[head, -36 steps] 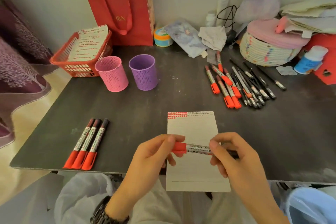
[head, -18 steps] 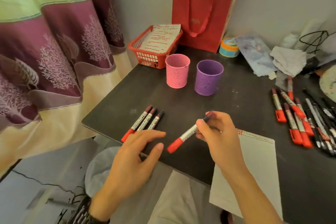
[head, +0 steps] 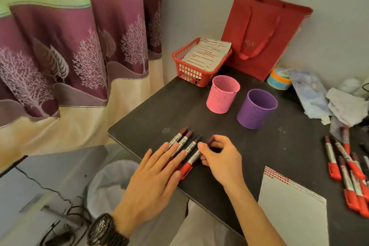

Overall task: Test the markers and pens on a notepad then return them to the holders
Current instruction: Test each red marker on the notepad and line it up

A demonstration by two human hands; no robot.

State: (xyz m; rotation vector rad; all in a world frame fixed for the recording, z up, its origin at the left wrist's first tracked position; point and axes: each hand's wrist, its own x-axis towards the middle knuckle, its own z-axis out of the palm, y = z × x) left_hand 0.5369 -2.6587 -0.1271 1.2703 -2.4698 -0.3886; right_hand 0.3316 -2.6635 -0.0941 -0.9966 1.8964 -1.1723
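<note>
fingers (head: 203, 147) of right hand (head: 221, 158) pinched on capped red marker (head: 192, 161), laid beside three markers (head: 180, 142) on tabletop (head: 249, 146); left hand (head: 155, 175) flat, fingers spread, steadying row. best released parallel, caps aligned, clear of edge.

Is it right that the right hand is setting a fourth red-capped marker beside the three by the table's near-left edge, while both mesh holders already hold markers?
Not quite. In the head view the pink holder and purple holder show no markers. The rest stands: the right hand sets the fourth marker beside the three markers.
</note>
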